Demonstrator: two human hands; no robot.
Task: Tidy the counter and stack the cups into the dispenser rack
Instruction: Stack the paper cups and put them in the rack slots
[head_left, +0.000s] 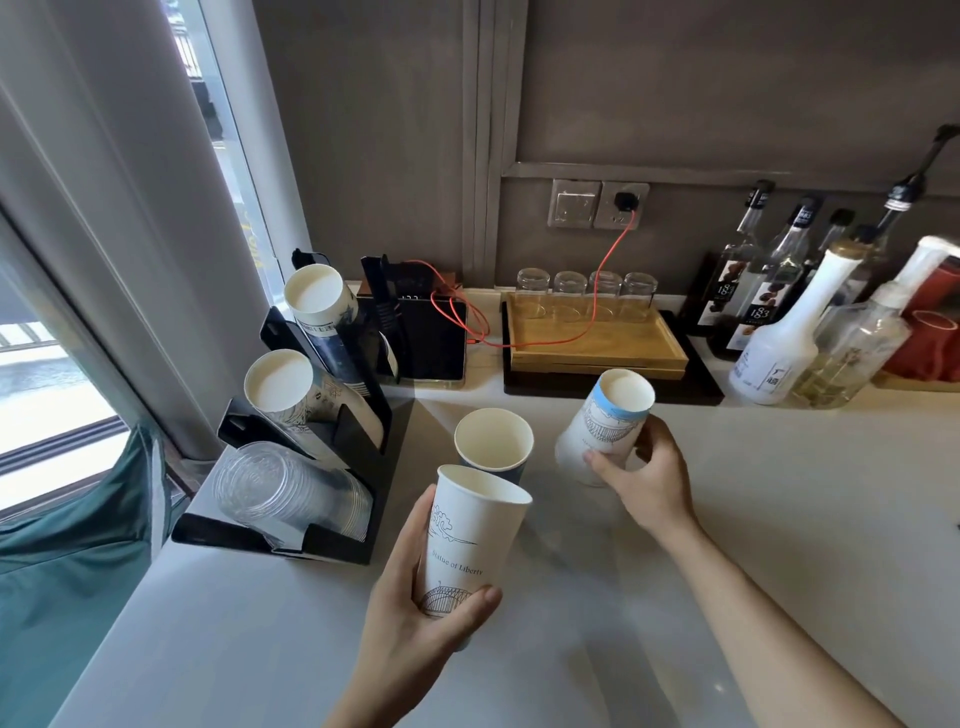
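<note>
- Left hand (415, 613): fingers (480, 597) wrapped around a tall white cup (470, 545), gripping its lower part; the cup is held above the desk (727, 545), mouth up and tilted away.
- Right hand (647, 480): fingers clasp a second white cup (602, 423) with a blue band at the rim; its mouth tilts up and away from the hand.
- Dark cup (493, 441): stands upright on the desk, between the two hands, just beyond the left fingers.
- Rack (363, 467): black, on the desk to the left of both hands, well apart from the right fingers.
- Rack contents: two slanted stacks of paper cups (283, 384) in the upper tiers; a stack of clear cups (280, 488) in the lowest tier.
- Tray (597, 343): wooden, beyond the right fingers, carrying four upturned glasses (587, 291).
</note>
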